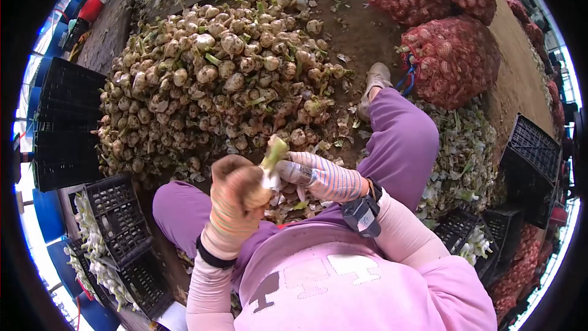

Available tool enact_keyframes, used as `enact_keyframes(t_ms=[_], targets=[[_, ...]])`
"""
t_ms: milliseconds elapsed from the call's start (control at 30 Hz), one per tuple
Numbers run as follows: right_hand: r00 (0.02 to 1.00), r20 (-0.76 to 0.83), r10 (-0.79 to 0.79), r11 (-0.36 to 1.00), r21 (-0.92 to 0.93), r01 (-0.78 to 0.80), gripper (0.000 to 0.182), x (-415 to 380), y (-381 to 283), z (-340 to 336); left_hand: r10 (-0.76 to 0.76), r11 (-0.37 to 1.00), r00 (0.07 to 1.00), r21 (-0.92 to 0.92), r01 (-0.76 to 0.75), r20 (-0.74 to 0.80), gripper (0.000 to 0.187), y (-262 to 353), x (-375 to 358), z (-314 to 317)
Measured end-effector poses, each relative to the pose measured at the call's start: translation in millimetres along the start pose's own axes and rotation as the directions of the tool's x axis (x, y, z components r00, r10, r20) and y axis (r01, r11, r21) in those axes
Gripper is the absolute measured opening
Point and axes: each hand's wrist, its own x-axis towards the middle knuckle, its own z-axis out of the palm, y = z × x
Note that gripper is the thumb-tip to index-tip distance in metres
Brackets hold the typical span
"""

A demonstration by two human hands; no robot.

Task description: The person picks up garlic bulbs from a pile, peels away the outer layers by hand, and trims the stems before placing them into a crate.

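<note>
While the left hand (236, 199) holds a bulb (269, 178), the right hand (321, 175) lies close against it

Both hands wear striped gloves (340, 182) and meet in front of the person's purple trousers (401, 135). The left grip is closed around the bulb, whose short green stalk (277, 150) points up toward the far side. The right grip is narrow, with thumb and fingers at the right side of the bulb; whether they pinch it, I cannot tell. A dark band (214, 256) circles the left wrist, and a chunky watch (361, 216) sits on the right one.

Just beyond the hands, a broad heap (214, 76) of soil-stained bulbs covers the dirt floor (343, 18) on the far left. Tall black crates (67, 125) stand left of it; on the near left, a mesh crate (119, 217) is tipped beside pale, stalky bulbs (95, 239).

On the far right, bulging red net sacks (453, 61) lie together, one with blue string (407, 79) at its mouth. Leaf scraps (462, 153) spread between the right leg and a black crate (530, 153) on the right. One pale shoe (378, 76) rests near the closest sack.
</note>
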Motion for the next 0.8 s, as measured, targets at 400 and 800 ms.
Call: enact_keyframes(t_ms=[400,800], targets=[[0.961,-0.130,-0.245,0.883,0.379,0.276,0.038,11.0,6.7,15.0,-0.360,-0.691,0.764,-0.704,0.167,0.535,0.053,-0.1,7.5,5.9],[0.996,-0.005,-0.084,0.996,-0.007,0.084,0.029,22.8,22.0,22.4,-0.696,0.526,0.704,-0.768,0.366,-0.140,0.058,3.1,-0.1,32.8]])
